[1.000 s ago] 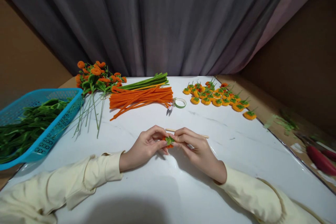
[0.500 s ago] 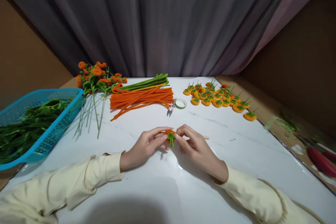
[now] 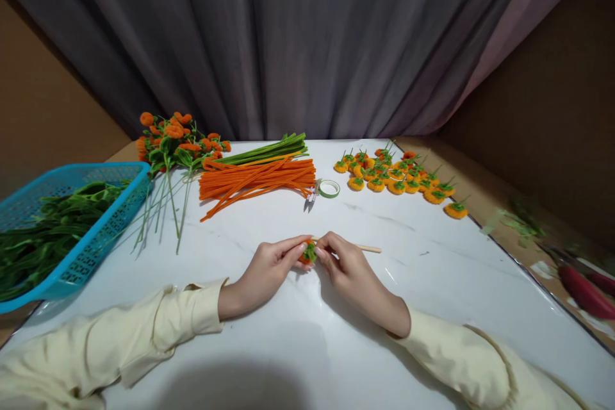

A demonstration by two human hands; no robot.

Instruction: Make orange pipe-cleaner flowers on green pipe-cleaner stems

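Observation:
A small orange pipe-cleaner persimmon (image 3: 307, 252) with a fuzzy green top is held between my hands over the middle of the table. My left hand (image 3: 271, 269) is closed on its orange body, thumb and fingers on the left side. From the right, my right hand (image 3: 353, 272) pinches at the green top with thumb and forefinger. The fingertips partly cover the piece. Behind my right hand lies a thin wooden stick (image 3: 371, 248), its left part hidden by the fingers.
Orange pipe cleaners (image 3: 259, 179) lie before green ones (image 3: 269, 150), beside small scissors (image 3: 310, 200) and a tape roll (image 3: 329, 189). Several finished persimmons (image 3: 396, 186) sit right. A blue basket (image 3: 103, 221) holds green leaves; stemmed orange pieces (image 3: 175, 131) stand behind. Red-handled pliers (image 3: 583, 291) lie far right.
The green strip that hung down from the persimmon's top is now bent up against it. My right hand has shifted slightly left, and more of the wooden stick shows.

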